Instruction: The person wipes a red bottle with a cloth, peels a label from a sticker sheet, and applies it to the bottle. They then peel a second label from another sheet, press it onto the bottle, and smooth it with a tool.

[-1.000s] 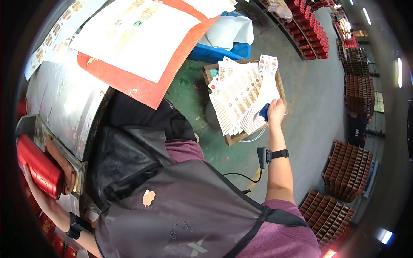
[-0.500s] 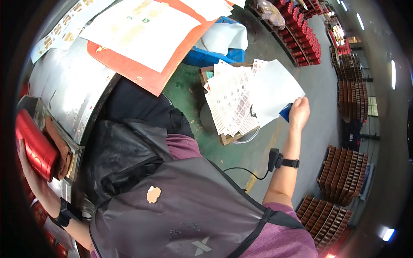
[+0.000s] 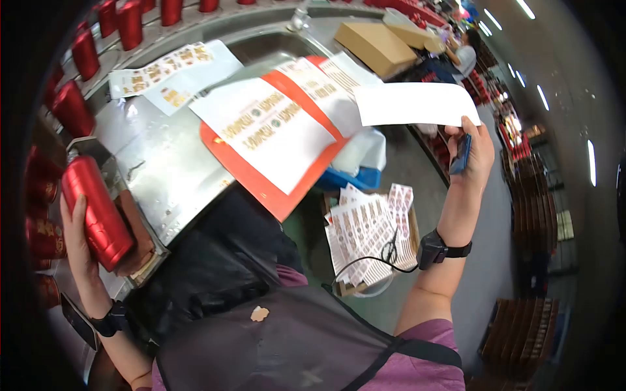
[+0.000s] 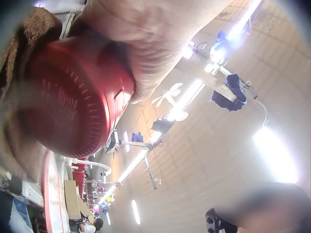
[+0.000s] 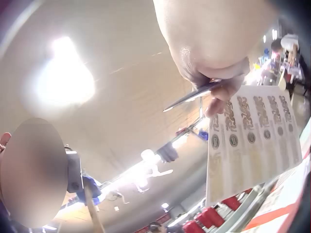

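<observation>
Head view: a white sheet (image 3: 417,105) is held up at far right, its edge pinched by the right hand (image 3: 479,153), which also holds a blue tool (image 3: 462,155). At left, the left hand (image 3: 78,238) grips a red bottle (image 3: 96,212) beside brown cloth (image 3: 138,236). Between them, printed sheets (image 3: 264,133) lie on a red board (image 3: 244,169) over the desk (image 3: 166,166).

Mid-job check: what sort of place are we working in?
Probably a factory workshop that decorates bottles: rows of red bottles stand behind the metal worktop, patterned sheets fill a tray, and the right hand holds another printed sheet.
</observation>
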The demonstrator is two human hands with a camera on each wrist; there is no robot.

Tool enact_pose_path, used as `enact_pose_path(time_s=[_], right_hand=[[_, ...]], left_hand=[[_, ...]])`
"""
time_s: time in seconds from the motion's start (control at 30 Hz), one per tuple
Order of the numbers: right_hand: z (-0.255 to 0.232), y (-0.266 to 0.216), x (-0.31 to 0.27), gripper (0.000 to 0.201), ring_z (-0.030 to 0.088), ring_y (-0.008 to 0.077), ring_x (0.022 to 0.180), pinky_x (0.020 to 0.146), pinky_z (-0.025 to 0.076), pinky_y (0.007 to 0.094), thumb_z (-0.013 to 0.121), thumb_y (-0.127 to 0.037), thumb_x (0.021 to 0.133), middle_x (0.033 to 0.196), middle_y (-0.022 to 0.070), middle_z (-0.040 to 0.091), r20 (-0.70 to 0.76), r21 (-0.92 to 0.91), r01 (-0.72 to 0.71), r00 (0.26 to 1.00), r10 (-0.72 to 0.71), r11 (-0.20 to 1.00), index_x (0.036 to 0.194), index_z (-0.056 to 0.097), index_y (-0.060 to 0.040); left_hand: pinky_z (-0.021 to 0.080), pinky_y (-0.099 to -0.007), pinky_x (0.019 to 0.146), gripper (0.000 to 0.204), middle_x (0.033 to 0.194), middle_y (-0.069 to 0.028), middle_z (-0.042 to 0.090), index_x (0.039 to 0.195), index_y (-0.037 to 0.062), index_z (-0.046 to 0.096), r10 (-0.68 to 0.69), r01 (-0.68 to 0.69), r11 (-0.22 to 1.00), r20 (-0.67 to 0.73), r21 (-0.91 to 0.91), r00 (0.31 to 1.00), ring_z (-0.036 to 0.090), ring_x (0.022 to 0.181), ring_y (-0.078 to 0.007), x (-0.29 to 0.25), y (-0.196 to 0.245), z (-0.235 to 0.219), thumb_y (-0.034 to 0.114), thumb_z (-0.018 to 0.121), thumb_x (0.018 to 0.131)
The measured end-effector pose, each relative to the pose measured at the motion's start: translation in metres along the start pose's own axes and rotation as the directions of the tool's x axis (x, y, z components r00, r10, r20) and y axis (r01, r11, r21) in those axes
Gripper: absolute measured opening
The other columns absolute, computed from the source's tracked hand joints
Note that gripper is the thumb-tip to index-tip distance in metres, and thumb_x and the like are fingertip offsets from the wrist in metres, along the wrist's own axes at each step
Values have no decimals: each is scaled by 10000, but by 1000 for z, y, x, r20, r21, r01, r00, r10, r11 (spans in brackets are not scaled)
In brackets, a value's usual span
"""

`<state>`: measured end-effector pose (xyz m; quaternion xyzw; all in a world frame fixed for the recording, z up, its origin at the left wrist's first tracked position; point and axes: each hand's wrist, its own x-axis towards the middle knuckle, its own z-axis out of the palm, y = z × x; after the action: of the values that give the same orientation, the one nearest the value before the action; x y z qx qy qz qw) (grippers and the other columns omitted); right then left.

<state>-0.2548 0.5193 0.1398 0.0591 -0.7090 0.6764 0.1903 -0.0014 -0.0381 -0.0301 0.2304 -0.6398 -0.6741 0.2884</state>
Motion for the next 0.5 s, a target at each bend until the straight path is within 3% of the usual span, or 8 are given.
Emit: enact_pose_path(time_s=[0.1,0.13,0.17,0.23,0.27,0.37,0.4,0.5], right_hand=[[54,-6,29,264,610,142,508,387,399,220,608,-94,938,790,174,694,99,72,-12,995,5,997,1149,542,50],[71,-6,41,413,666,169,582,383,396,225,604,-73,932,781,176,692,184,122,-13,983,-9,992,1290,471,84],[88,-5,51,413,666,169,582,383,396,225,604,-73,932,781,176,692,215,141,-12,976,-19,990,1290,471,84],[122,4,72,559,706,212,661,387,402,231,596,-46,927,852,200,684,236,63,65,969,-78,996,1414,357,90],[141,11,82,614,716,247,688,405,419,236,594,-27,922,944,223,663,275,126,76,955,-108,989,1450,304,92],[200,28,106,572,726,276,733,532,518,253,588,-10,917,1006,231,652,314,137,18,947,-61,990,1416,343,122],[217,33,108,545,730,247,745,473,461,230,610,-70,921,1001,204,679,336,53,21,941,-38,998,1391,399,106],[251,90,168,527,739,255,750,595,549,256,594,-92,910,953,245,694,367,-193,242,916,-159,951,1350,427,146]], left_hand=[[417,-301,1011,592,1349,-95,503,1459,46,390,23,-22,998,-7,66,1000,513,1196,-177,-3,4,5,269,619,961],[422,-301,1006,610,1345,-100,505,1461,46,384,35,-34,999,-30,39,999,516,1189,-181,-7,5,9,264,635,950],[427,-303,1002,619,1348,-100,504,1463,45,379,16,-14,999,-45,44,999,519,1186,-181,-11,11,14,253,645,943],[431,-304,1000,631,1349,-99,506,1469,46,369,30,-28,998,-33,54,999,525,1182,-183,-12,16,19,247,648,940],[432,-306,1001,648,1352,-102,506,1478,50,355,17,-14,998,-42,54,999,529,1182,-187,-13,18,20,248,651,938],[424,-321,1016,695,1359,-110,500,1490,59,339,-31,32,999,-40,27,999,517,1205,-194,-17,25,24,263,674,916],[420,-325,1023,715,1361,-110,496,1493,62,332,-30,31,999,-61,30,998,512,1211,-195,-17,25,25,263,683,904],[419,-329,1031,725,1354,-110,495,1493,59,325,-30,32,999,-45,36,999,515,1204,-198,-17,28,25,256,685,895]])
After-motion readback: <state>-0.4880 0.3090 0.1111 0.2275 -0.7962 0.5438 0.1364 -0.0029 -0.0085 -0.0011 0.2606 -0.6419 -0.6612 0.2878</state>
